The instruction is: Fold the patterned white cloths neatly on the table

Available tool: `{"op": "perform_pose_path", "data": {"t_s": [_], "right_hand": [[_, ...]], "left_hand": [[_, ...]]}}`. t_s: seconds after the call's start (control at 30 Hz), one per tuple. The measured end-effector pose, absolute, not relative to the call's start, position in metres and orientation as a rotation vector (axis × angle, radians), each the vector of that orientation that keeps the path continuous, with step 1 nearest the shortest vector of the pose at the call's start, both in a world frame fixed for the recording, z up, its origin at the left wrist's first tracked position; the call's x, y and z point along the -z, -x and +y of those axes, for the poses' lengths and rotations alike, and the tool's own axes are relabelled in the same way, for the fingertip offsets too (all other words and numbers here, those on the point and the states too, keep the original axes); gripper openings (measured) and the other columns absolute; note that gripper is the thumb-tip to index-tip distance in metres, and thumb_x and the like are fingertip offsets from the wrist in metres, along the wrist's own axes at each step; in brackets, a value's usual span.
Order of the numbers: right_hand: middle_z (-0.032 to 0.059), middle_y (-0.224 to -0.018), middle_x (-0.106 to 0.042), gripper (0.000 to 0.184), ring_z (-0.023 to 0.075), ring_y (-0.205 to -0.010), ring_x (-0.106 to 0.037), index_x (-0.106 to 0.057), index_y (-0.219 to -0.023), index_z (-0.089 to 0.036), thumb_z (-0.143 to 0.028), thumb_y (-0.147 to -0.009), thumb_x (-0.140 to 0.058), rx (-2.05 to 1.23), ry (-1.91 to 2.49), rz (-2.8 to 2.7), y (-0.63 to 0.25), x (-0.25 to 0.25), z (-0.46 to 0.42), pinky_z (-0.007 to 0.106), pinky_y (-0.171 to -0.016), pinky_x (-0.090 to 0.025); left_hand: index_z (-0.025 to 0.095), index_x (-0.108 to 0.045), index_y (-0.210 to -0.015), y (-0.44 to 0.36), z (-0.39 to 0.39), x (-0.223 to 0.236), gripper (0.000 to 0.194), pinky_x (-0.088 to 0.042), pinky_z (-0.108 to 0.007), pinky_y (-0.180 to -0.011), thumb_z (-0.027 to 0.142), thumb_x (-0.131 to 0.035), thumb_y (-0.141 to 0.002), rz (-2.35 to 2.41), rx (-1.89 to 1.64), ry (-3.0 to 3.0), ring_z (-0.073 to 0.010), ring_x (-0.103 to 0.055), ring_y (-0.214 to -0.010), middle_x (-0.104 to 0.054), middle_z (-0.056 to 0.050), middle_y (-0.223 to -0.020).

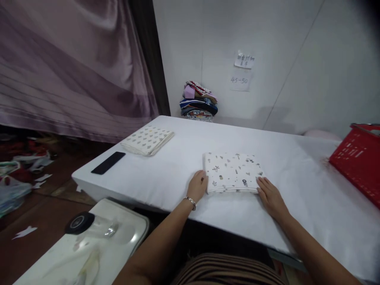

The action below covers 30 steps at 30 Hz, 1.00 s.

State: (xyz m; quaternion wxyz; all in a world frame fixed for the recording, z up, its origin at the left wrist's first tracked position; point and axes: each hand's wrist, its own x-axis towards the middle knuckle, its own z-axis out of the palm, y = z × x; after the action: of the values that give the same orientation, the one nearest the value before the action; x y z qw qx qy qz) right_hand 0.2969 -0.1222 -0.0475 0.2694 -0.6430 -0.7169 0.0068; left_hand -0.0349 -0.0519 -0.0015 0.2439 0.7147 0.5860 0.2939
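Patterned cloth (233, 168) sits between left hand (197, 187) and right hand (270, 198)

The cloth lies flat in a folded rectangle near the front edge of a white-covered table (172, 170), its layered fold facing the person. Small dark and greenish motifs dot its pale top.

The left hand touches the cloth's left side, fingers bent; whether they pinch any layers I cannot tell. A bracelet (190, 203) circles that wrist. The right hand is unclenched, its fingers extended and their tips resting on the cloth's front right corner.

A second folded cloth (148, 139), pale with a repeated grey print, lies along the table's left edge, towards the far left corner. Just beside it, nearer the front left corner, is a flat black object (108, 162). A red basket (358, 160) stands at the right side of the table, well apart from the right hand.

Beyond the far edge, near the far left corner, rises a pile of folded fabrics (198, 101). Handwritten papers (242, 73) are stuck to the wall (282, 39) behind. Below the table's front left corner, a clear container with a black lid (80, 223) rests on a white stool (127, 219).
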Motion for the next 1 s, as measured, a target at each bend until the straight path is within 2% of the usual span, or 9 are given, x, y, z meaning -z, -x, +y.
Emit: {"op": "perform_pose_path", "data": {"t_s": [0.1, 0.2, 0.47, 0.7, 0.8, 0.87, 1.0], "right_hand": [[0.0068, -0.137, -0.046, 0.048, 0.0253, -0.134, -0.029, -0.050, -0.129, -0.019, -0.042, -0.091, -0.034, -0.029, 1.658, -1.920, -0.299, 0.051, -0.118, 0.049, -0.110, -0.027], [0.0055, -0.138, -0.045, 0.047, 0.0248, -0.134, -0.029, -0.051, -0.129, -0.021, -0.043, -0.090, -0.035, -0.060, 1.657, -1.905, -0.299, 0.053, -0.118, 0.050, -0.110, -0.026], [0.0079, -0.135, -0.049, 0.050, 0.0250, -0.129, -0.038, -0.058, -0.120, -0.018, -0.050, -0.089, -0.036, -0.293, 1.712, -1.582, -0.302, 0.033, -0.107, 0.045, -0.112, -0.025], [0.0060, -0.130, -0.054, 0.057, 0.0281, -0.120, -0.048, -0.053, -0.125, -0.020, -0.053, -0.078, -0.050, -0.495, 1.908, -1.396, -0.307, 0.027, -0.080, 0.044, -0.103, -0.036], [0.0081, -0.132, -0.052, 0.057, 0.0281, -0.121, -0.047, -0.052, -0.126, -0.018, -0.052, -0.081, -0.047, -0.406, 1.903, -1.493, -0.308, 0.030, -0.080, 0.044, -0.103, -0.036], [0.0084, -0.134, -0.049, 0.054, 0.0276, -0.125, -0.043, -0.051, -0.126, -0.018, -0.049, -0.083, -0.045, -0.296, 1.902, -1.597, -0.309, 0.028, -0.077, 0.045, -0.106, -0.032], [0.0090, -0.142, -0.040, 0.050, 0.0263, -0.134, -0.029, -0.046, -0.132, -0.018, -0.040, -0.087, -0.040, -0.094, 1.879, -1.839, -0.300, 0.012, -0.055, 0.046, -0.109, -0.025]], "left_hand": [[0.016, -0.054, -0.119, 0.028, -0.038, -0.005, 0.036, -0.043, -0.029, -0.090, 0.030, -0.047, -0.086, 1.688, -0.706, -1.771, -0.0176, -0.059, -0.099, -0.062, -0.008, -0.116], [0.016, -0.053, -0.119, 0.020, -0.030, -0.009, 0.038, -0.043, -0.028, -0.086, 0.031, -0.050, -0.084, 1.703, -0.614, -1.689, -0.0187, -0.060, -0.096, -0.066, -0.008, -0.105], [0.019, -0.053, -0.112, 0.017, -0.031, -0.006, 0.035, -0.044, -0.028, -0.077, 0.038, -0.052, -0.082, 1.762, -0.622, -1.586, -0.0203, -0.062, -0.095, -0.068, -0.006, -0.100], [0.019, -0.052, -0.113, 0.017, -0.035, -0.005, 0.035, -0.043, -0.029, -0.076, 0.038, -0.048, -0.084, 1.786, -0.525, -1.731, -0.0214, -0.061, -0.095, -0.068, -0.006, -0.097], [0.019, -0.050, -0.117, 0.020, -0.033, -0.006, 0.039, -0.044, -0.030, -0.078, 0.040, -0.048, -0.084, 1.801, -0.500, -1.806, -0.0217, -0.061, -0.096, -0.066, -0.007, -0.103], [0.019, -0.048, -0.121, 0.019, -0.028, -0.010, 0.042, -0.042, -0.031, -0.086, 0.040, -0.047, -0.085, 1.805, -0.577, -1.894, -0.0213, -0.057, -0.104, -0.062, -0.009, -0.114], [0.018, -0.042, -0.130, 0.000, -0.012, -0.021, 0.048, -0.028, -0.033, -0.107, 0.040, -0.043, -0.087, 1.646, -0.713, -2.195, -0.0205, -0.035, -0.131, -0.042, -0.010, -0.140]]}}
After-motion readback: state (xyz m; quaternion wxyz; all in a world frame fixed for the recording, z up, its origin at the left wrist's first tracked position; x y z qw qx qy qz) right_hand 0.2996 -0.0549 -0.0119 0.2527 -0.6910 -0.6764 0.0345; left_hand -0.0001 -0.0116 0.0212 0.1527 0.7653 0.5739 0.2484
